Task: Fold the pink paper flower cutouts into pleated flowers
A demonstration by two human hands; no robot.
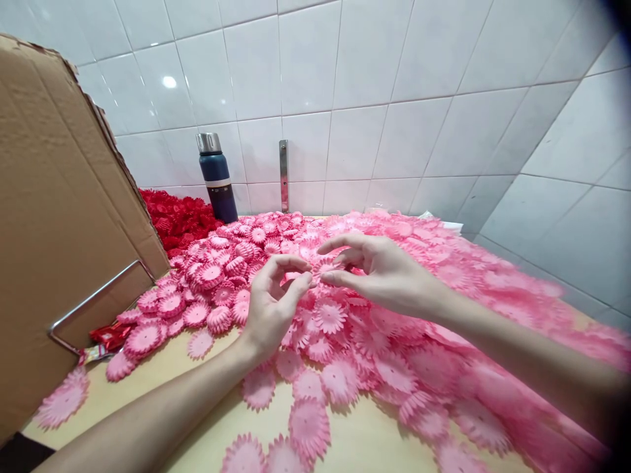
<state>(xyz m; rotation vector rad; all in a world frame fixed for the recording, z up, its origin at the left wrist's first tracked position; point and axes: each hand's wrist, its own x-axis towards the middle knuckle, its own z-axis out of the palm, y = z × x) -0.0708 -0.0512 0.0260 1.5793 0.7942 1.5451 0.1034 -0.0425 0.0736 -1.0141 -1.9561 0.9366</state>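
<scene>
A small pink scalloped flower disc (325,266) is held up between my two hands, over a large pile of similar pieces. My right hand (382,270) pinches it with the thumb below and bent fingers behind, the index finger arched above. At its left edge, my left hand (276,299) has thumb and index fingertips brought together, and the disc's rim is partly hidden there. Below the hands lie loose pink flower discs (329,316) with pointed petal edges and a small centre hole. To the left are thicker, curled-up pink flowers (210,274).
A cardboard box (64,197) stands at the left, near a bent metal wire handle (98,299) and a red wrapper (111,335). Behind are red flowers (180,217), a dark blue bottle (218,184) and a metal strip (284,174) against the tiled wall (359,72).
</scene>
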